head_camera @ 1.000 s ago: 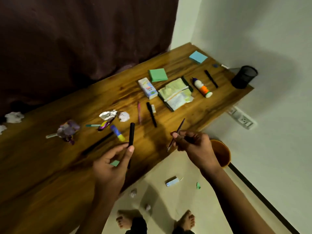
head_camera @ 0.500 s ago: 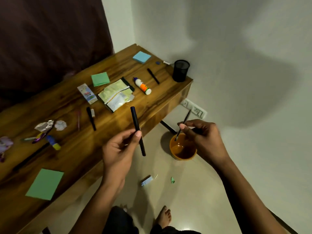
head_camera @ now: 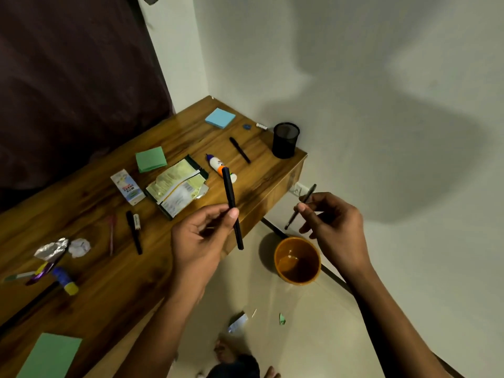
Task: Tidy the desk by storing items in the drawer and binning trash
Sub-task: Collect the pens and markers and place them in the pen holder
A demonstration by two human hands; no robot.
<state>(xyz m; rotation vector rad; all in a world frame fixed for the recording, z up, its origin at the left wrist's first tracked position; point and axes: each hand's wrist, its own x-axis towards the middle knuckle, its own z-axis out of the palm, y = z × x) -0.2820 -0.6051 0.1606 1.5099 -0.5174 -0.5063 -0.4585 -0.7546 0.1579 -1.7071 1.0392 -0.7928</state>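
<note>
One view only, from the head. Print on the small carton [head_camera: 127,187] reads "MILK"; the rest is too small to make out, as is the text on the flattened wrappers [head_camera: 177,190] beside it. The glue bottle [head_camera: 219,167] label is blurred. The wooden desk [head_camera: 114,271] stands in a corner, with a dark curtain [head_camera: 76,77] behind it and a white wall [head_camera: 354,77] at its right end. A mesh cup [head_camera: 285,140] stands at the far right corner. An orange bin [head_camera: 297,260] sits on the pale floor [head_camera: 313,331] below the desk's edge. The left hand [head_camera: 200,241] pinches a black pen [head_camera: 232,208] between thumb and fingers, held over the desk's edge. The right hand [head_camera: 331,227] pinches a thin pen [head_camera: 300,207] above the bin.
</note>
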